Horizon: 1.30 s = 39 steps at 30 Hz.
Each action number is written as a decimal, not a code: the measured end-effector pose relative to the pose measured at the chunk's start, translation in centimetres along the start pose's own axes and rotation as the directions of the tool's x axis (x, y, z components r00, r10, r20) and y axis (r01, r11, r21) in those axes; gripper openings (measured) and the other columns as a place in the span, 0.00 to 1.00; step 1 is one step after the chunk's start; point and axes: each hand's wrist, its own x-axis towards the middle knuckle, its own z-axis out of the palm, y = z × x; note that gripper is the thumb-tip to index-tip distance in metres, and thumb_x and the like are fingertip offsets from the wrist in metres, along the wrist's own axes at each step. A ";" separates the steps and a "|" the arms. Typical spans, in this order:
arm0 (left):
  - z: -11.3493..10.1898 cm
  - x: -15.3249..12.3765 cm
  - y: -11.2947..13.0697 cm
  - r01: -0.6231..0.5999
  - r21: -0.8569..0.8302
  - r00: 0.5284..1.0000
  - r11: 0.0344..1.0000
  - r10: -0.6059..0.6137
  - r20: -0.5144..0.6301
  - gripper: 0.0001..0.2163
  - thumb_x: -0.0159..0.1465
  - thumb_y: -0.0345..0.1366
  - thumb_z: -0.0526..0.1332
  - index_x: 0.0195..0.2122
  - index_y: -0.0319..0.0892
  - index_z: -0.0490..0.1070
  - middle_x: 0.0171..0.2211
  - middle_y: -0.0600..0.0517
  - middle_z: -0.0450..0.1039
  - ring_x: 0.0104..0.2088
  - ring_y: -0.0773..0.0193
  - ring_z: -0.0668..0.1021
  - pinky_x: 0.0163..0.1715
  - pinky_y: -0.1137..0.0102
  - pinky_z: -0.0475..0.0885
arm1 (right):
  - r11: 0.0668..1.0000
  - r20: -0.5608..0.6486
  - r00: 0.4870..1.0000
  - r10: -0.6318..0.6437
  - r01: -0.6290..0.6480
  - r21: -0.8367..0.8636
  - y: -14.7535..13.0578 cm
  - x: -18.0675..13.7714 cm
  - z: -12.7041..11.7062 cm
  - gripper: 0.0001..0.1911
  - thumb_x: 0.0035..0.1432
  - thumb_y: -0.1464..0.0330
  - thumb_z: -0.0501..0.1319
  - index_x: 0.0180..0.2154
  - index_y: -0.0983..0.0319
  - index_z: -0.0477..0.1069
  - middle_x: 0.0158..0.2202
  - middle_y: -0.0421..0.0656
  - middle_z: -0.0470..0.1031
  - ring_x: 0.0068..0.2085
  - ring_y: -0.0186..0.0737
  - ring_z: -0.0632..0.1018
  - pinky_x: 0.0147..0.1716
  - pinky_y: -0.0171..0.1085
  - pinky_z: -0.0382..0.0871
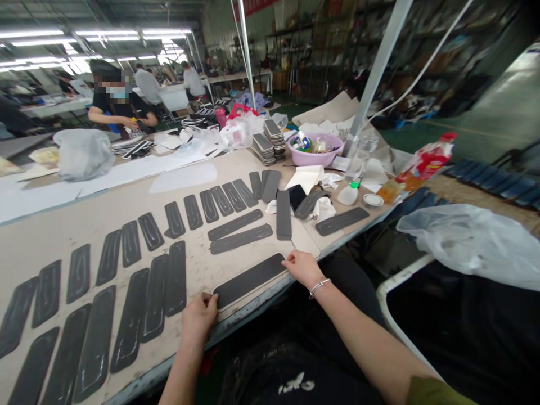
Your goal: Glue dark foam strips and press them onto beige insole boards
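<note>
A dark grey rounded strip [252,279] with a pale border round it lies at the table's front edge. My left hand [199,316] pinches its left end between thumb and fingertips. At the opposite end, my right hand [304,269], with a bracelet on the wrist, pinches the corner. Beyond my hands, rows of similar dark strips [130,243] lie on the table, many with a glossy wet line around their faces. A single dark strip [284,215] lies just past my right hand, beside a black phone-like object [297,196].
Stacked strips [262,147] stand at the back beside a purple basin [315,152]. To the right are a white squeeze bottle with a green tip [348,193], a small white lid [373,199] and a red-labelled bottle [426,162]. A co-worker [120,104] is across the table.
</note>
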 end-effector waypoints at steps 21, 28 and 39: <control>0.8 -1.2 -0.5 0.011 -0.158 0.987 0.987 -0.036 -0.154 0.11 0.59 0.45 0.55 0.33 0.43 0.68 0.23 0.53 0.72 0.31 0.62 0.76 0.31 0.71 0.64 | 0.998 0.011 0.999 -0.045 0.045 0.037 0.6 0.1 0.3 0.10 0.52 0.61 0.60 0.26 0.60 0.72 0.25 0.40 0.76 0.29 0.37 0.75 0.31 0.33 0.61; 0.7 -0.6 -0.8 0.037 -0.150 0.993 0.988 -0.053 -0.106 0.14 0.57 0.50 0.55 0.32 0.45 0.68 0.25 0.53 0.72 0.30 0.59 0.76 0.30 0.70 0.64 | 0.999 -0.007 1.000 -0.015 0.015 0.039 0.1 -0.2 0.0 0.08 0.52 0.62 0.61 0.27 0.59 0.73 0.26 0.40 0.76 0.30 0.36 0.75 0.32 0.32 0.62; 1.4 -1.1 -0.8 -0.005 -0.122 0.980 0.993 -0.020 -0.196 0.16 0.60 0.48 0.54 0.42 0.44 0.67 0.27 0.53 0.73 0.31 0.59 0.76 0.30 0.70 0.65 | 0.999 -0.017 0.999 -0.033 0.034 0.026 0.3 -0.2 0.2 0.09 0.53 0.62 0.60 0.27 0.59 0.74 0.26 0.40 0.76 0.31 0.37 0.75 0.32 0.32 0.62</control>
